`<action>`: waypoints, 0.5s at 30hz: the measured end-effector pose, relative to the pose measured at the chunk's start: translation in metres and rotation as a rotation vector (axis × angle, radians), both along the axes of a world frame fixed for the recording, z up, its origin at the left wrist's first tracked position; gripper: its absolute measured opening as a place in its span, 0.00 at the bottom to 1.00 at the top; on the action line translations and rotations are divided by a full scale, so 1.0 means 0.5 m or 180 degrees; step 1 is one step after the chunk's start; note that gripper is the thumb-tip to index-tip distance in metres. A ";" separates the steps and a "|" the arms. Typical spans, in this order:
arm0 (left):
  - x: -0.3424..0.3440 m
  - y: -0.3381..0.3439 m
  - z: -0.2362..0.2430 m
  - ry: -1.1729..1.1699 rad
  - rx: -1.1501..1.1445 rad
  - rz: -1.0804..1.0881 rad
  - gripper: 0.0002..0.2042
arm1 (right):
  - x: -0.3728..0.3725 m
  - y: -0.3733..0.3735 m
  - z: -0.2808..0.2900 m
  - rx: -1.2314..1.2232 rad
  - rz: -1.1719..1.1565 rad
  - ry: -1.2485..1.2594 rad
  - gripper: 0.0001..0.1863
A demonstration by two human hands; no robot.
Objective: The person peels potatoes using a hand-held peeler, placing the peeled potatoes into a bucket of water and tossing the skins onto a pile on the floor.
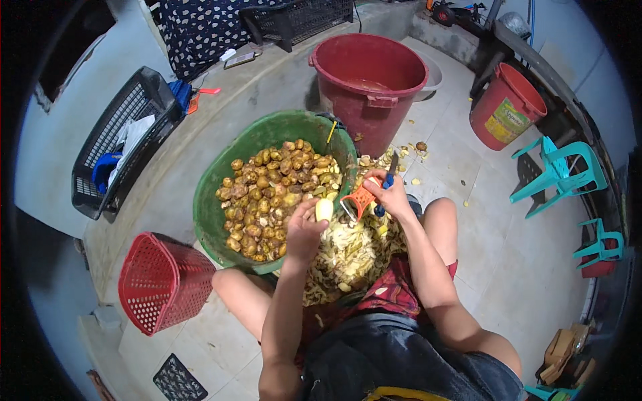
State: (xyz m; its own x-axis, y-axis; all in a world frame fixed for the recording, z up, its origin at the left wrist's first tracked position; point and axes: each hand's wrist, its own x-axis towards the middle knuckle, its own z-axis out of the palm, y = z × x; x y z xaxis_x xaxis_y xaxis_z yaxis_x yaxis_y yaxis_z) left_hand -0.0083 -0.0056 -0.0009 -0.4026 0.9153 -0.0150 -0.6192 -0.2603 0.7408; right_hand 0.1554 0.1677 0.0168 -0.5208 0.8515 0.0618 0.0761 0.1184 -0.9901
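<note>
My left hand is closed around a pale peeled potato, held over the near right edge of a big green tub. Unpeeled brown potatoes fill much of that tub. An orange peeler is gripped in my right hand, its blade end just right of the potato and apart from it. A small knife with a dark blade also sticks up from the right hand, with blue parts by the fingers. Below both hands, a heap of pale peelings lies between my legs.
A tall red bin stands beyond the tub, with scattered scraps at its foot. A red perforated basket sits to the left, a black crate farther back. On the right are a smaller red bucket and a turquoise chair.
</note>
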 end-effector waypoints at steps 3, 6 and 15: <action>0.007 -0.006 0.003 0.0220 0.0016 -0.0416 0.28 | -0.014 -0.034 0.029 0.0872 0.0228 0.0127 0.12; 0.026 -0.004 0.003 0.0083 0.0065 -0.0655 0.27 | 0.006 0.015 -0.017 0.0656 -0.0048 -0.0011 0.12; 0.038 0.006 -0.001 -0.0287 0.0291 -0.0709 0.27 | 0.006 0.029 -0.020 0.0437 -0.0403 0.0063 0.13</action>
